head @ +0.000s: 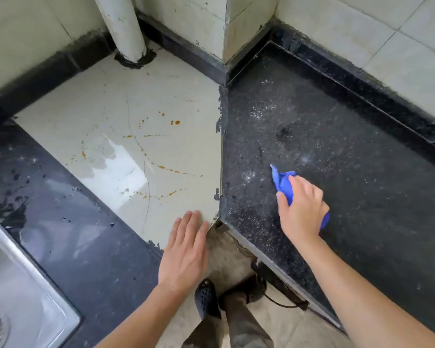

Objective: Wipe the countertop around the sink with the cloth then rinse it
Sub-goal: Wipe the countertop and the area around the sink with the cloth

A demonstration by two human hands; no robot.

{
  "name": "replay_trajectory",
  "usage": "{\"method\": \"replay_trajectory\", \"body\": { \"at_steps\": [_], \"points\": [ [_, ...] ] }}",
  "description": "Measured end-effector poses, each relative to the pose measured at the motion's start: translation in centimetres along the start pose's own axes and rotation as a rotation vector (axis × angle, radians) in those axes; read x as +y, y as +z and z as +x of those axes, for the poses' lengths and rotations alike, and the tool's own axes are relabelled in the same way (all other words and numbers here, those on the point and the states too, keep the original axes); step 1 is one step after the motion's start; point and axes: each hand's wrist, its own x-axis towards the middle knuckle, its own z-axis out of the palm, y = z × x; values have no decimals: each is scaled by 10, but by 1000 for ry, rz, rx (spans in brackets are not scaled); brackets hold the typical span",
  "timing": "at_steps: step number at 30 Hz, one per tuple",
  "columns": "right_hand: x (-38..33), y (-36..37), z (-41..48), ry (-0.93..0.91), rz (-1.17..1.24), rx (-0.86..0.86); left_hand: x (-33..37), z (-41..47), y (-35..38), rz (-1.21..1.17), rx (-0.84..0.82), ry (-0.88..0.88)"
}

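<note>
The sink (23,285) is sitting at eight o'clock. The left grip (185,254) is lying flat and open at six o'clock on the tile (136,109), holding nothing. The right grip (301,209) is curling round the cloth (283,182) at three o'clock, pressing it on the worktop (362,197). Stains (175,122) are showing on the tile, so wiping looks partway and rinsing not yet begun.

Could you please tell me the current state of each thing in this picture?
cloth: bunched, pressed on the dark countertop under the right hand.
right hand: gripping the cloth.
left hand: flat, fingers straight, on the pale tile's corner.
pale tile: cracked, orange-stained, partly wet.
dark countertop: dusted with white specks.
sink: partly in view.
</note>
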Motion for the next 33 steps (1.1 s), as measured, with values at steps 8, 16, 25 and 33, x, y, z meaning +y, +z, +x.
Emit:
{"method": "replay_trajectory", "body": {
  "at_steps": [8,16,25,33],
  "points": [
    [-37,-6,-53,-507,340,-405,-1,-1,1,-35,-4,0],
    [10,-14,92,285,-14,10,-1,-1,4,-7,-1,15],
    [-76,19,1,-560,254,-324,1,-1,2,-18,6,9],
    [-29,-9,112,129,125,-102,1,0,5,39,-2,29]
  ]
}}
